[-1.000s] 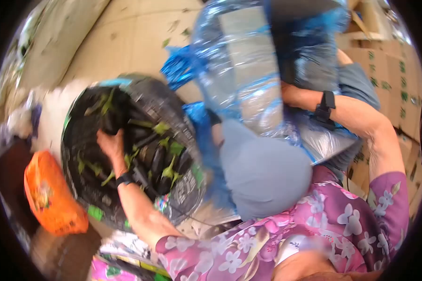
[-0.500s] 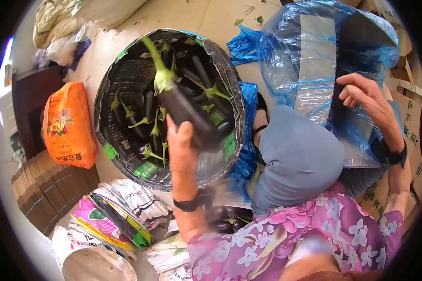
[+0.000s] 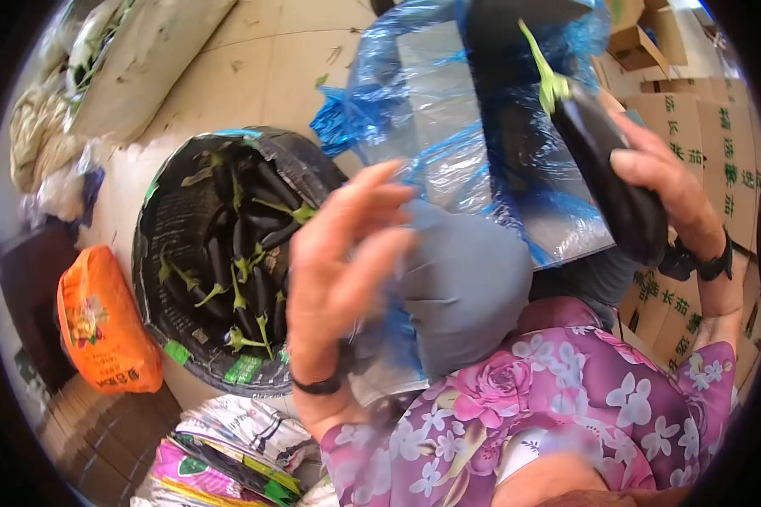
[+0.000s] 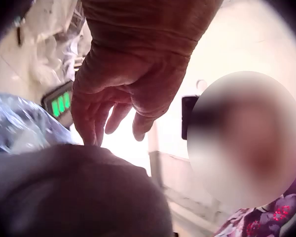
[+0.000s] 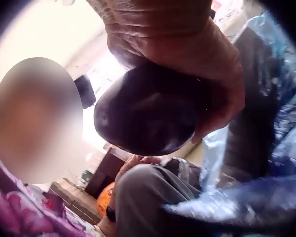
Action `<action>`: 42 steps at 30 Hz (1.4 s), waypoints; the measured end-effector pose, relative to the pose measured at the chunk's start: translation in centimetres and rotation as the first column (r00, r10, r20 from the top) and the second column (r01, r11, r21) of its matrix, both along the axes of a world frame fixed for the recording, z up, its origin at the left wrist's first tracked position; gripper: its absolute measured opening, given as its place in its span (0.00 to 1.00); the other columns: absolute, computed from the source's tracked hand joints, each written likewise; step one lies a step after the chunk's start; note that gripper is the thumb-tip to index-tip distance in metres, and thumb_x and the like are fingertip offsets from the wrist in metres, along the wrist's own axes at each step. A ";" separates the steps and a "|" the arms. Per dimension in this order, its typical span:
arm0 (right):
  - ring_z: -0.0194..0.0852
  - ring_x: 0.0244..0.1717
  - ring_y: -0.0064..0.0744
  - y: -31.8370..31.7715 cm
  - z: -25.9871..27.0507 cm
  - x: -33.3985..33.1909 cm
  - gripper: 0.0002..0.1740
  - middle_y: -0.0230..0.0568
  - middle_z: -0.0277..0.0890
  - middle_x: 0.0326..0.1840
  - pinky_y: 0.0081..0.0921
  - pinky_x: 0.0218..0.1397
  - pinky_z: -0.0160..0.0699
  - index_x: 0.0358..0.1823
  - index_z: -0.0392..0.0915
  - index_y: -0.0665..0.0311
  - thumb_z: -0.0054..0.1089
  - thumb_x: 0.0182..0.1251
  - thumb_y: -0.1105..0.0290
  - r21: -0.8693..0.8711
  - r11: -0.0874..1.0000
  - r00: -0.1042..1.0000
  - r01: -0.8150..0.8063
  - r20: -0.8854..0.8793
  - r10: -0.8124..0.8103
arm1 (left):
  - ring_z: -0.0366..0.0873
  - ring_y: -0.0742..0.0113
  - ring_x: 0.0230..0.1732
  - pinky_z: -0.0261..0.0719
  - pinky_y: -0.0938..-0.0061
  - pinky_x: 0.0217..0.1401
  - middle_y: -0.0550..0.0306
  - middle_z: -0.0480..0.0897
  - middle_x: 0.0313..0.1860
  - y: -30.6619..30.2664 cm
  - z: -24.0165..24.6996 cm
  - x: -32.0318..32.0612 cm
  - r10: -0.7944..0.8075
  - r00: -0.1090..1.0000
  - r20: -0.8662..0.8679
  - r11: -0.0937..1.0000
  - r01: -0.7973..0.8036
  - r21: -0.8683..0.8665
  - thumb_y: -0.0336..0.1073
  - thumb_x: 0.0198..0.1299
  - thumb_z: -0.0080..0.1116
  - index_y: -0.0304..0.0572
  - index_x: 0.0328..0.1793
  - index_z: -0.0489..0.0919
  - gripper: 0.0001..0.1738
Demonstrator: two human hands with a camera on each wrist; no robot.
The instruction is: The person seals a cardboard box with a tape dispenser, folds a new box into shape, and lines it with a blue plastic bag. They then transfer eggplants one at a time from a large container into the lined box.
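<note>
In the head view the right hand (image 3: 664,173) grips a large dark eggplant (image 3: 604,169), its green stem pointing up and away, beside the blue plastic-lined box (image 3: 444,110). The right wrist view shows the rounded end of that eggplant (image 5: 145,113) under the curled right hand (image 5: 182,49). My left hand (image 3: 347,262), blurred, is raised over the near-right rim of the round basket (image 3: 165,338) with nothing in it; its fingers hang loosely bent in the left wrist view, where the hand (image 4: 133,69) is above the knee (image 4: 79,192). Several eggplants (image 3: 220,258) lie inside the basket.
An orange bag (image 3: 106,321) stands left of the basket, with printed sacks (image 3: 237,431) at the near side. Stacked cartons (image 3: 685,127) are at the right. A grey-clad knee (image 3: 465,287) rises between basket and box. A crumpled blue bag (image 3: 331,118) lies on the floor.
The large eggplant has passed from the left hand over the basket to the right hand beside the box. The left hand has let go. The head view has shifted, placing the basket lower left.
</note>
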State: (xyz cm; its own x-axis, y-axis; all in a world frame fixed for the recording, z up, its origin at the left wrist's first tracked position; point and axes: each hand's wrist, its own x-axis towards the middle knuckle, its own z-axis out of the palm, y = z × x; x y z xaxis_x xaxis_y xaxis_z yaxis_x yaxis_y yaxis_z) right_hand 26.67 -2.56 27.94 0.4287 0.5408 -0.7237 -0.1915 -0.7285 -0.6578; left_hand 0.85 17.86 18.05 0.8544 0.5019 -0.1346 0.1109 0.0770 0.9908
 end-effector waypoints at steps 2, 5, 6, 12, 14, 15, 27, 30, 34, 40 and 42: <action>0.70 0.61 0.27 -0.9 -0.8 0.4 0.35 0.43 0.72 0.64 0.22 0.65 0.66 0.68 0.68 0.66 0.63 0.62 0.58 -0.121 0.970 0.977 -0.210 0.014 0.213 | 0.82 0.70 0.43 0.78 0.80 0.44 0.52 0.84 0.47 1.6 -3.0 -3.3 0.197 0.969 -0.148 0.956 -0.223 -0.191 0.29 0.67 0.53 0.33 0.66 0.75 0.21; 0.66 0.69 0.44 -4.5 -5.2 2.7 0.24 0.54 0.66 0.70 0.28 0.71 0.62 0.64 0.75 0.52 0.55 0.66 0.74 -0.013 0.717 0.681 -0.697 0.299 0.668 | 0.82 0.72 0.40 0.77 0.83 0.37 0.53 0.84 0.45 4.2 -9.9 -8.9 0.426 0.871 -0.244 0.799 -0.489 -0.350 0.36 0.73 0.52 0.35 0.65 0.74 0.19; 0.64 0.72 0.51 -5.8 -6.7 3.4 0.26 0.58 0.63 0.73 0.31 0.74 0.59 0.63 0.78 0.46 0.52 0.66 0.79 0.029 0.579 0.519 -0.814 0.483 0.705 | 0.82 0.72 0.39 0.77 0.83 0.37 0.53 0.84 0.45 4.8 -12.1 -10.6 0.455 0.830 -0.322 0.781 -0.546 -0.304 0.36 0.72 0.53 0.36 0.65 0.74 0.19; 0.58 0.75 0.42 3.3 -13.2 2.6 0.42 0.55 0.58 0.76 0.32 0.75 0.58 0.74 0.58 0.67 0.65 0.62 0.59 -0.212 0.941 0.965 -0.263 -0.033 0.262 | 0.83 0.69 0.41 0.77 0.78 0.40 0.53 0.84 0.46 5.1 -18.7 -20.3 0.508 0.638 -0.579 0.665 -0.717 -0.206 0.41 0.68 0.58 0.39 0.65 0.75 0.22; 0.57 0.75 0.43 4.6 -17.9 3.6 0.48 0.54 0.54 0.78 0.33 0.76 0.55 0.78 0.49 0.71 0.64 0.62 0.61 -0.307 0.936 0.982 -0.169 0.027 0.186 | 0.83 0.69 0.41 0.77 0.77 0.41 0.52 0.85 0.47 4.5 -19.8 -22.6 0.531 0.577 -0.620 0.621 -0.763 -0.178 0.41 0.68 0.58 0.39 0.65 0.74 0.23; 0.56 0.76 0.44 3.5 -21.2 4.5 0.48 0.54 0.52 0.79 0.33 0.77 0.53 0.79 0.47 0.69 0.63 0.62 0.64 -0.332 0.929 0.969 -0.163 0.125 0.215 | 0.83 0.69 0.42 0.77 0.77 0.41 0.52 0.85 0.47 4.1 -20.0 -23.2 0.527 0.547 -0.650 0.610 -0.776 -0.159 0.41 0.68 0.58 0.39 0.65 0.74 0.23; 0.63 0.72 0.50 -2.4 -30.2 5.7 0.28 0.57 0.68 0.69 0.35 0.73 0.60 0.69 0.66 0.66 0.55 0.69 0.64 -0.427 0.595 0.544 -0.681 0.249 0.802 | 0.82 0.62 0.51 0.78 0.73 0.48 0.48 0.82 0.52 1.0 -29.6 -16.7 0.349 0.690 -0.634 0.894 -0.448 0.005 0.42 0.64 0.61 0.33 0.67 0.72 0.29; 0.65 0.70 0.51 -2.0 -29.4 5.3 0.26 0.57 0.70 0.68 0.35 0.72 0.62 0.66 0.69 0.66 0.54 0.70 0.64 -0.428 0.585 0.537 -0.689 0.241 0.809 | 0.79 0.58 0.53 0.78 0.69 0.50 0.45 0.80 0.56 0.2 -30.6 -11.9 0.347 0.669 -0.657 0.802 -0.575 -0.161 0.42 0.61 0.64 0.31 0.73 0.64 0.38; 0.69 0.67 0.52 -1.0 -27.6 5.0 0.23 0.58 0.72 0.65 0.36 0.70 0.65 0.64 0.73 0.66 0.54 0.70 0.63 -0.411 0.598 0.550 -0.689 0.242 0.800 | 0.80 0.58 0.50 0.78 0.64 0.50 0.46 0.80 0.53 0.6 -28.9 -11.3 0.422 0.576 -0.700 0.718 -0.684 -0.129 0.39 0.59 0.65 0.28 0.75 0.58 0.42; 0.82 0.46 0.56 0.5 -22.4 3.8 0.20 0.63 0.81 0.41 0.42 0.51 0.75 0.46 0.81 0.71 0.54 0.68 0.59 -0.317 0.654 0.541 -0.687 0.377 0.751 | 0.83 0.50 0.49 0.85 0.62 0.50 0.37 0.83 0.52 1.3 -22.4 -17.3 0.460 0.833 -0.308 0.310 -0.476 -0.823 0.45 0.65 0.53 0.32 0.60 0.75 0.25; 0.81 0.42 0.56 1.5 -21.0 4.3 0.20 0.61 0.81 0.38 0.43 0.47 0.74 0.43 0.81 0.72 0.54 0.68 0.59 -0.305 0.665 0.586 -0.682 0.316 0.746 | 0.83 0.49 0.48 0.85 0.61 0.50 0.37 0.82 0.52 0.8 -21.2 -18.3 0.455 0.820 -0.347 0.304 -0.509 -0.806 0.47 0.66 0.53 0.32 0.60 0.74 0.26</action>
